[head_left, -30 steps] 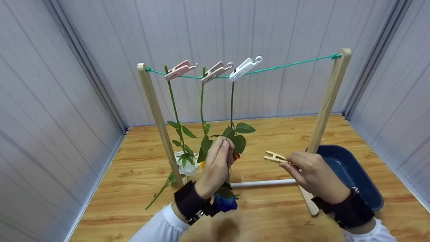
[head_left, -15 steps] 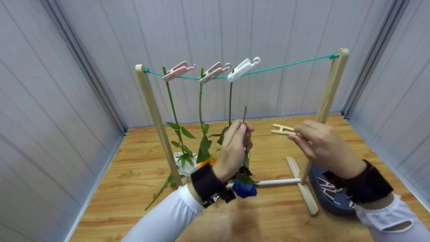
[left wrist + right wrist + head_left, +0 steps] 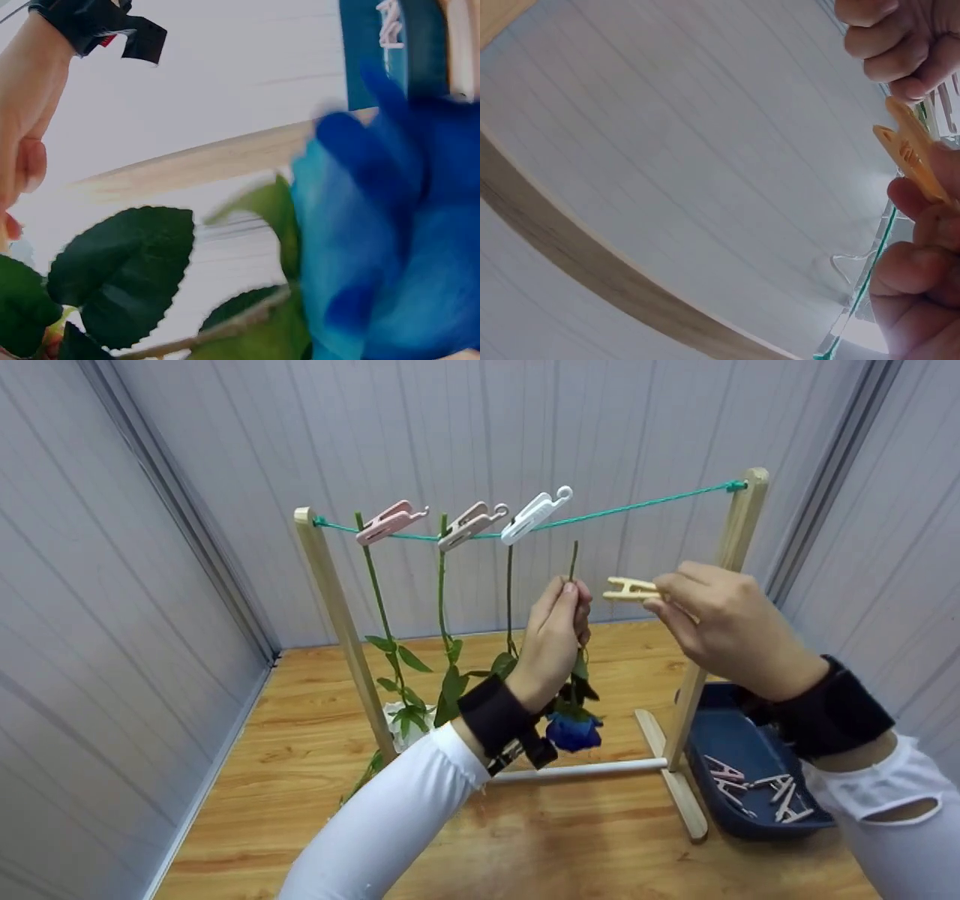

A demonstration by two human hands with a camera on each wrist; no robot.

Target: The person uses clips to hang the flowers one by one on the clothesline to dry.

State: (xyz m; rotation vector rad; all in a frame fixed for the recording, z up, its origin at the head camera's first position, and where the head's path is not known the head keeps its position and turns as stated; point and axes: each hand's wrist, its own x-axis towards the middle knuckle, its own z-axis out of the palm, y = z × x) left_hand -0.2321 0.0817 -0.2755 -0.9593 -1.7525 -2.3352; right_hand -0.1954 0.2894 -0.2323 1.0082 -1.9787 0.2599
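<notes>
My left hand [image 3: 551, 641] pinches the stem of a blue rose [image 3: 574, 732], which hangs bloom down with the stem's end poking up above the fingers. Its petals fill the right of the left wrist view, beside dark green leaves [image 3: 124, 270]. My right hand [image 3: 716, 619] grips a yellow clothespin [image 3: 630, 589] by one end, the other end pointing left at the rose stem, apart from it. Above runs a green cord [image 3: 637, 510]. Pink [image 3: 390, 522], beige [image 3: 471, 526] and white [image 3: 535, 517] clothespins on it hold stems of hanging flowers, partly hidden by my left arm.
Wooden posts [image 3: 337, 615] and a white crossbar [image 3: 600, 769] carry the cord. At the right, a dark blue basin [image 3: 712, 735] contains several clothespins [image 3: 780, 795]. Another green stem [image 3: 367, 776] lies at the left, partly covered by my sleeve. Panel walls enclose the wooden table [image 3: 270, 780].
Both hands have risen toward the cord, the left also moving right with the blue rose. The yellow clothespin has come up with my right hand, and the gap between the hands has narrowed.
</notes>
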